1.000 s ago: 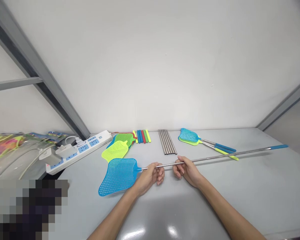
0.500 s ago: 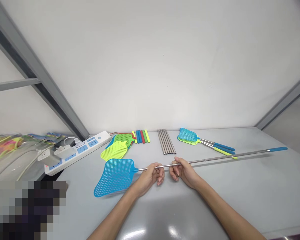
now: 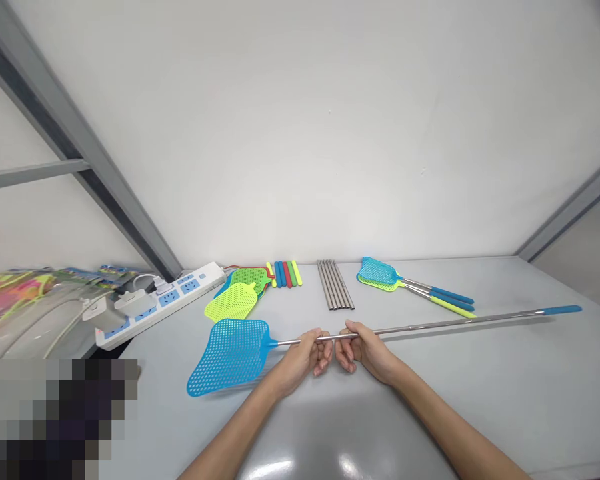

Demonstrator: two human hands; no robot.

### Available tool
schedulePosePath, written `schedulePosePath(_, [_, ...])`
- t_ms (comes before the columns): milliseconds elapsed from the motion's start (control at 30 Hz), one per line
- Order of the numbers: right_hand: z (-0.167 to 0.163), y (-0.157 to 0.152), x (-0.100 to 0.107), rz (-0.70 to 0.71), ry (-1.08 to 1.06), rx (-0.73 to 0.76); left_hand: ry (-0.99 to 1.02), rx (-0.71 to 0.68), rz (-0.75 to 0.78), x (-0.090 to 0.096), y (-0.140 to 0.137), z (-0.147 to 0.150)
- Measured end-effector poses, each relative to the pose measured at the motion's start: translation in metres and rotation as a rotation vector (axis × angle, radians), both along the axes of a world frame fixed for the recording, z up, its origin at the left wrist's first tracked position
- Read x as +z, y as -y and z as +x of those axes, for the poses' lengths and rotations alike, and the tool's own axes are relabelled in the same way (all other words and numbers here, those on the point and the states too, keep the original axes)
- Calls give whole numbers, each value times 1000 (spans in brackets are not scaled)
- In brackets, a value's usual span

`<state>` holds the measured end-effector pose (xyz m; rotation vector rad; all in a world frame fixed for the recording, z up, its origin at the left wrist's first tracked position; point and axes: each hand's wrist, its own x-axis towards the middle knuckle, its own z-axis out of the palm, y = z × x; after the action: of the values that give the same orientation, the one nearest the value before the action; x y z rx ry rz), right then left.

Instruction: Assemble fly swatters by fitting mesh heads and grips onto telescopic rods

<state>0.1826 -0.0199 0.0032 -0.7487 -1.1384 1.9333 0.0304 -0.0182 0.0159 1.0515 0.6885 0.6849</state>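
Your left hand [image 3: 303,357] and right hand [image 3: 370,350] pinch 1 swatter shaft [image 3: 410,327], long axis left to right; the left is nearer its blue head [image 3: 235,357].

Held swatter [image 3: 405,329] before tubes [image 3: 335,285], power strip [image 3: 163,305] left, stacked swatters [image 3: 386,272] right

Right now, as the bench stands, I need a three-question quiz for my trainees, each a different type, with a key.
1. Multiple choice: What do the left hand and right hand both hold?
A) Power strip
B) Long-rod swatter
C) Plug

2. True or false: The metal tubes lie between the coloured handles and the overlapping swatters.

3. Fill in: Just right of the red handle lies a ____ handle.

Key: 1. B; 2. True; 3. Green
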Motion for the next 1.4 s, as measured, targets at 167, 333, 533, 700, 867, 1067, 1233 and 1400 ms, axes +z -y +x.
schedulePosePath(167, [-1,1,0,16,33,14,-31,-12,26,-2,-1,1])
schedulePosePath(333, [-2,2,-3,41,70,5,-100,-31,87,-2,2,2])
schedulePosePath(533, [-5,7,2,41,180,80,-176,-68,145,-7,4,0])
schedulePosePath(700, [-8,10,8,58,251,86,-204,-49,175,-11,5,0])
schedulePosePath(867, [-8,10,1,-6,299,100,-235,-59,214,-6,7,1])
schedulePosePath(1067, [-8,10,-4,65,293,83,-290,-45,241,-3,8,2])
schedulePosePath(1233, [-11,10,-1,144,316,39,-328,8,269,-4,7,6])
schedulePosePath(1400, [-14,7,-6,143,279,2,-266,39,232,-7,4,9])
